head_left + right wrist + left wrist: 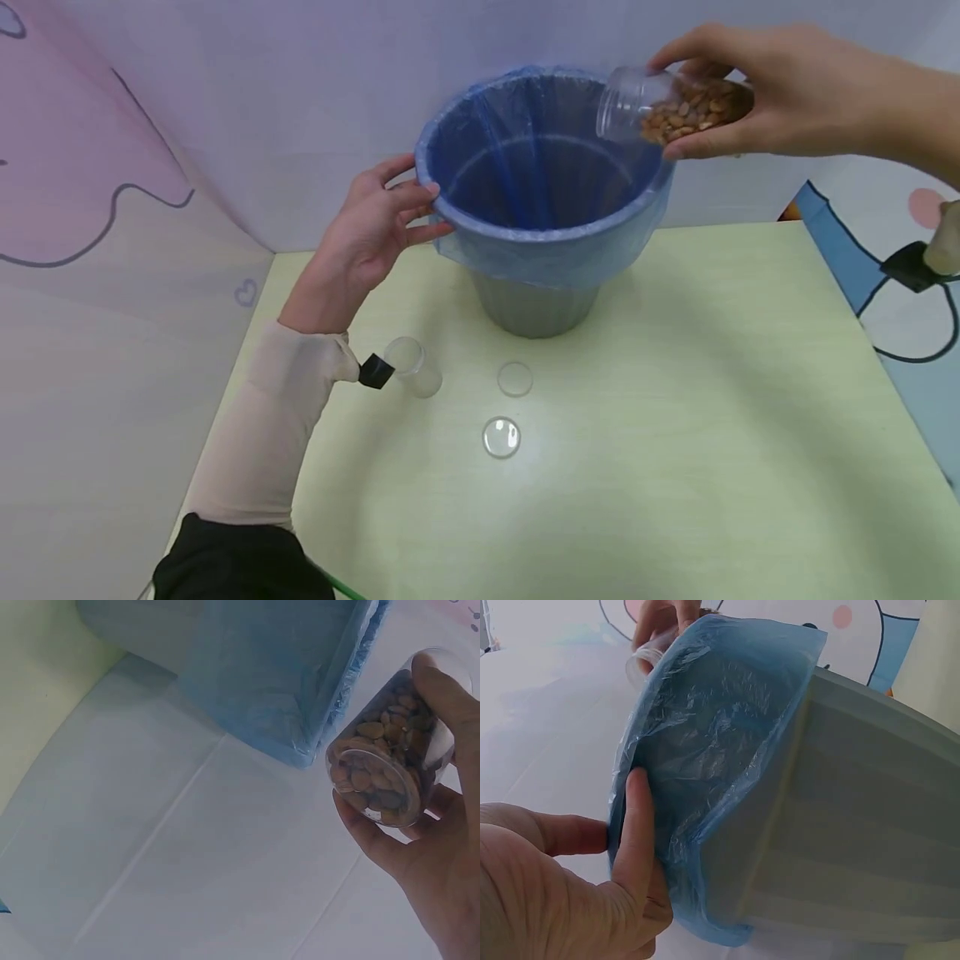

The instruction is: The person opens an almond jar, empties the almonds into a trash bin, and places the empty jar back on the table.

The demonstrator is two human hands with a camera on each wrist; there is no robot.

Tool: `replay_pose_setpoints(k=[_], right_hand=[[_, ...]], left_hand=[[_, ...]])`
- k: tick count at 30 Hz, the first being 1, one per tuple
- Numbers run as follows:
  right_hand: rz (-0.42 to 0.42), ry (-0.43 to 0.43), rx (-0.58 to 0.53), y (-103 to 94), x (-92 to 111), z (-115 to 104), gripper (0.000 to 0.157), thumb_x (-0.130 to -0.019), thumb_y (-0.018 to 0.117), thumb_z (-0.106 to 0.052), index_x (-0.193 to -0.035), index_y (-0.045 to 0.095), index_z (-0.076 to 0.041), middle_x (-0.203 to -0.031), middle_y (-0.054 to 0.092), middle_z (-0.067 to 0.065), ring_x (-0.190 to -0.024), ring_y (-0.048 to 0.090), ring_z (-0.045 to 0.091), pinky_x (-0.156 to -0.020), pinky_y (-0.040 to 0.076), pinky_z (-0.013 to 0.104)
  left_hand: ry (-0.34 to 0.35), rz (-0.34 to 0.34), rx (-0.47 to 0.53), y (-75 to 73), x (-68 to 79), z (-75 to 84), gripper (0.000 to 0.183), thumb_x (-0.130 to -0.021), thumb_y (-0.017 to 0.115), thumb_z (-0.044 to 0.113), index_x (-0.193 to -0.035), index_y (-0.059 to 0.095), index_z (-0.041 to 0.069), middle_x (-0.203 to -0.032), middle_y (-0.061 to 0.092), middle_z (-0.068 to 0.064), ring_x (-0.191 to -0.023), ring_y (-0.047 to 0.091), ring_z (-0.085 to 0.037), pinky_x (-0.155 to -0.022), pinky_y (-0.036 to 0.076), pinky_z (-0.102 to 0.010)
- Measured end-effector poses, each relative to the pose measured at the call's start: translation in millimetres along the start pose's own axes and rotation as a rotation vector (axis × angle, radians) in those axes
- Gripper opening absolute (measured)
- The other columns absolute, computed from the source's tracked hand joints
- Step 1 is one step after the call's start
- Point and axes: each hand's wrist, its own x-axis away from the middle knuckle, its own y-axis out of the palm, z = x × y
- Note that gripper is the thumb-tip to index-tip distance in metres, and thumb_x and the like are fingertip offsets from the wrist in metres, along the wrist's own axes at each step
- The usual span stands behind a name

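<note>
My right hand (pixel 802 104) grips a clear plastic jar (pixel 626 104) tipped on its side, its mouth facing left over the right rim of a trash bin (pixel 536 308). Brown almond-like nuts (pixel 686 115) fill its lower part; the right wrist view shows them behind the jar's base (pixel 373 787). A blue plastic bag (pixel 540 258) lines the bin and folds down outside its rim. At the left of that rim, my left hand (pixel 367 225) pinches the edge through the bag. In the left wrist view, thumb and fingers (pixel 637 825) lie on either side of it.
A second clear jar (pixel 420 379) stands uncapped on the pale table (pixel 637 467), close to the left wrist camera. Two clear round lids, a fainter one (pixel 515 392) and a shinier one (pixel 501 437), lie before the bin. A wall (pixel 315 108) rises behind.
</note>
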Motion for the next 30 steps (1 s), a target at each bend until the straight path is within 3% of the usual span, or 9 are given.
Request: replay_pose_setpoints(k=[4,5,7,10,11,12,14,19,30], right_hand=[[-0.025,-0.003,0.024,-1.8,-5.3,4.1,0.082,-0.090,0.083,-0.017,-0.159,0.038,-0.012,-0.134,0.056,0.032,-0.101,0.061,0.049,-0.067,0.028,-0.005],[-0.032,-0.005,0.024,-2.1,-6.6,4.6,0.082,-0.091,0.082,-0.016,-0.159,0.038,-0.011,-0.133,0.057,0.032,-0.101,0.063,0.049,-0.070,0.039,-0.003],[-0.052,0.002,0.021,-1.9,-9.2,5.4,0.079,-0.092,0.081,-0.017,-0.159,0.038,-0.012,-0.133,0.058,0.030,-0.100,0.065,0.046,-0.070,0.042,-0.002],[-0.082,0.001,0.020,-0.2,-11.3,5.6,0.077,-0.094,0.079,-0.019,-0.159,0.039,-0.012,-0.131,0.060,0.027,-0.102,0.067,0.044,-0.082,0.062,0.024],[-0.088,-0.003,0.028,0.4,-11.5,5.9,0.077,-0.093,0.080,-0.020,-0.159,0.039,-0.012,-0.130,0.061,0.027,-0.100,0.068,0.043,-0.084,0.064,0.037],[-0.096,-0.005,0.036,0.7,-11.9,6.4,0.077,-0.093,0.080,-0.020,-0.159,0.039,-0.011,-0.129,0.061,0.027,-0.099,0.068,0.042,-0.084,0.064,0.038],[-0.101,-0.020,0.051,1.0,-12.9,7.3,0.078,-0.093,0.081,-0.019,-0.158,0.040,-0.009,-0.127,0.061,0.027,-0.097,0.068,0.042,-0.084,0.062,0.056],[-0.108,-0.034,0.061,0.7,-17.6,8.4,0.078,-0.091,0.082,-0.018,-0.157,0.041,-0.008,-0.124,0.063,0.028,-0.093,0.068,0.040,-0.080,0.063,0.054],[-0.128,-0.060,0.069,-1.6,-26.1,6.9,0.074,-0.092,0.081,-0.017,-0.155,0.044,-0.005,-0.126,0.062,0.029,-0.100,0.067,0.044,-0.090,0.057,0.061]], left_hand=[[0.003,-0.012,0.002,2.5,-1.9,-2.3,0.068,-0.101,0.062,0.000,-0.161,0.033,0.013,-0.108,0.067,-0.004,-0.085,0.068,-0.017,-0.090,0.063,-0.041],[0.002,-0.012,0.004,3.0,-2.2,-2.7,0.068,-0.101,0.062,0.000,-0.161,0.032,0.014,-0.107,0.067,-0.004,-0.085,0.067,-0.017,-0.094,0.062,-0.043],[0.000,-0.014,0.010,3.9,-3.0,-3.6,0.068,-0.101,0.062,0.000,-0.161,0.033,0.014,-0.107,0.068,-0.004,-0.085,0.067,-0.017,-0.102,0.058,-0.048],[-0.006,-0.024,0.018,5.1,-3.8,-4.4,0.067,-0.101,0.062,-0.001,-0.160,0.034,0.014,-0.107,0.069,-0.004,-0.086,0.067,-0.018,-0.109,0.052,-0.053],[-0.007,-0.027,0.018,5.6,-4.2,-4.5,0.066,-0.101,0.062,-0.001,-0.160,0.035,0.014,-0.106,0.070,-0.004,-0.086,0.067,-0.018,-0.110,0.052,-0.053],[-0.009,-0.031,0.018,6.1,-4.6,-4.7,0.066,-0.101,0.062,0.000,-0.159,0.036,0.014,-0.106,0.070,-0.004,-0.086,0.068,-0.018,-0.110,0.051,-0.053],[-0.008,-0.038,0.014,7.0,-5.1,-4.6,0.065,-0.101,0.062,0.000,-0.159,0.036,0.014,-0.108,0.070,-0.004,-0.087,0.068,-0.018,-0.111,0.051,-0.053],[-0.005,-0.040,0.004,5.7,-4.6,-3.0,0.064,-0.101,0.062,0.000,-0.159,0.038,0.014,-0.114,0.069,-0.005,-0.090,0.069,-0.018,-0.108,0.053,-0.051],[-0.013,-0.025,0.029,1.2,-1.7,-1.3,0.066,-0.100,0.063,-0.001,-0.159,0.037,0.015,-0.115,0.069,-0.006,-0.087,0.068,-0.018,-0.084,0.064,-0.035]])
